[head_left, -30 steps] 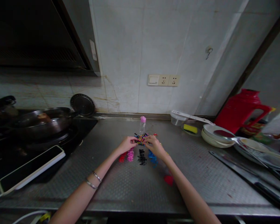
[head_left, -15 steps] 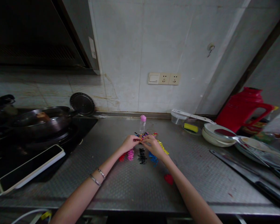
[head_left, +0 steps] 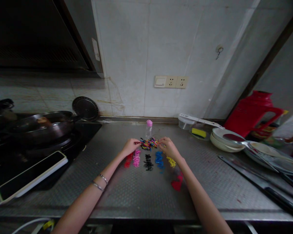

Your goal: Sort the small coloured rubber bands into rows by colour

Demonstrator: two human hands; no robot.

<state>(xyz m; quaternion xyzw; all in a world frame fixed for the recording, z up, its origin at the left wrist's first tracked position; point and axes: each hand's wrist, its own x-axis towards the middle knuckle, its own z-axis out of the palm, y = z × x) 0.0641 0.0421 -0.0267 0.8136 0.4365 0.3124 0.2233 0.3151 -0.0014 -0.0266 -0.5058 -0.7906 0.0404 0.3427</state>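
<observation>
A heap of mixed-colour small elastic bands [head_left: 149, 143] lies mid-counter. At its left edge is my left hand [head_left: 130, 147], thumb and finger pinched together; a bit of dark red shows at the tips, too small to make out. My right hand [head_left: 170, 149] is at the heap's right edge, its fingers stretched toward it and slightly apart. Nearer me the bands lie sorted by colour: red [head_left: 128, 160], pink [head_left: 136, 158], black [head_left: 148, 163], blue [head_left: 159, 159] and yellow [head_left: 171, 162], the yellow partly under my right hand. Behind the heap stands a clear bottle with a pink top [head_left: 149, 128].
By my right forearm lies a red object [head_left: 176, 184]. To the left are a phone-like device [head_left: 33, 175] and a wok [head_left: 42, 128] on the stove. Bowls [head_left: 226, 143], a long black-handled knife [head_left: 249, 175], a yellow sponge [head_left: 198, 132] and a red jug [head_left: 252, 113] stand right.
My hands were together over the heap; they have moved apart to its left and right sides. The heap, the blue bands and more of the yellow ones have come into sight.
</observation>
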